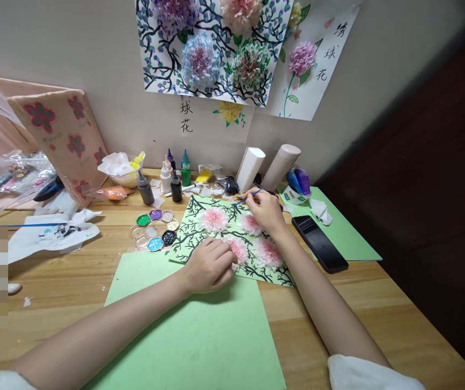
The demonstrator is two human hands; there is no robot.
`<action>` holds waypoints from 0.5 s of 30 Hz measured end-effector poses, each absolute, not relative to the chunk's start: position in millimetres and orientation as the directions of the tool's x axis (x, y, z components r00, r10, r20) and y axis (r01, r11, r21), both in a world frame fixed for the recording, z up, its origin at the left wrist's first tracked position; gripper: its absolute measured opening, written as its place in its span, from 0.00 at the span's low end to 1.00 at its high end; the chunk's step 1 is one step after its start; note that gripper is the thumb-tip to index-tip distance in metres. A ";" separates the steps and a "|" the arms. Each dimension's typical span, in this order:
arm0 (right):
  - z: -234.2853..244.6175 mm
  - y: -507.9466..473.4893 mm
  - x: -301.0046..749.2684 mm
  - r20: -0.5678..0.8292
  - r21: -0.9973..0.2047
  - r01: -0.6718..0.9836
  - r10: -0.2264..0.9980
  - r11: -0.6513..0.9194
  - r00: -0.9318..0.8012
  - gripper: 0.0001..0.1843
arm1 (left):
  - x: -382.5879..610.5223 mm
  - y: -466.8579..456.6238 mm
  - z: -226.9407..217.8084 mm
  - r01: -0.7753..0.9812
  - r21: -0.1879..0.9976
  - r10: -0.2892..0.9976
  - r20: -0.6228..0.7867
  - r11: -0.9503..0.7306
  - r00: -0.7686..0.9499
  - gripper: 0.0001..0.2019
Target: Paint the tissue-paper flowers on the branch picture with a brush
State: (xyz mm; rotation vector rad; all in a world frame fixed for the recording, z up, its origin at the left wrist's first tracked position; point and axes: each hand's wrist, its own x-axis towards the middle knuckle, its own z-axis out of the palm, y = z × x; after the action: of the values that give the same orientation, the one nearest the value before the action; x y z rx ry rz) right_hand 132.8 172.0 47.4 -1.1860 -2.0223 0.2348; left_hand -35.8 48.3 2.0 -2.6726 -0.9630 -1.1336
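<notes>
A green sheet painted with black branches (194, 230) lies on the wooden table, with several pink tissue flowers (213, 219) stuck on it. My right hand (265, 211) pinches a thin blue paintbrush (250, 196) near the sheet's top right edge. My left hand (210, 265) rests curled on the sheet's lower edge, fingers closed against a pink flower (238, 249). Whether it grips anything I cannot make out.
A paint palette (155, 230) sits left of the artwork, with paint bottles (175, 176) behind it. A black phone (323, 244) lies on green paper at right. A blank green sheet (200, 336) lies near me. Two paper rolls (267, 168) lean on the wall.
</notes>
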 end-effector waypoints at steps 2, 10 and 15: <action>47.8 171.9 133.3 0.527 -0.502 0.667 0.806 0.551 -0.270 0.14 | -35.8 48.1 1.9 0.582 0.159 0.520 0.671 -0.798 0.529 0.07; 47.9 172.5 133.8 0.525 -0.504 0.664 0.806 0.553 -0.272 0.13 | -36.0 47.6 2.4 0.580 0.163 0.521 0.670 -0.798 0.529 0.06; 49.7 171.8 133.2 0.523 -0.506 0.663 0.807 0.553 -0.274 0.13 | -35.6 47.8 2.9 0.570 0.165 0.511 0.682 -0.804 0.523 0.06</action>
State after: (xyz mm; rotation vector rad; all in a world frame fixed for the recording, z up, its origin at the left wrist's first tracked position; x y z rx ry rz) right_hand 133.2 171.8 49.7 -1.1810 -2.0191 0.2391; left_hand -35.6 47.8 2.9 -2.6726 -0.9508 -1.1556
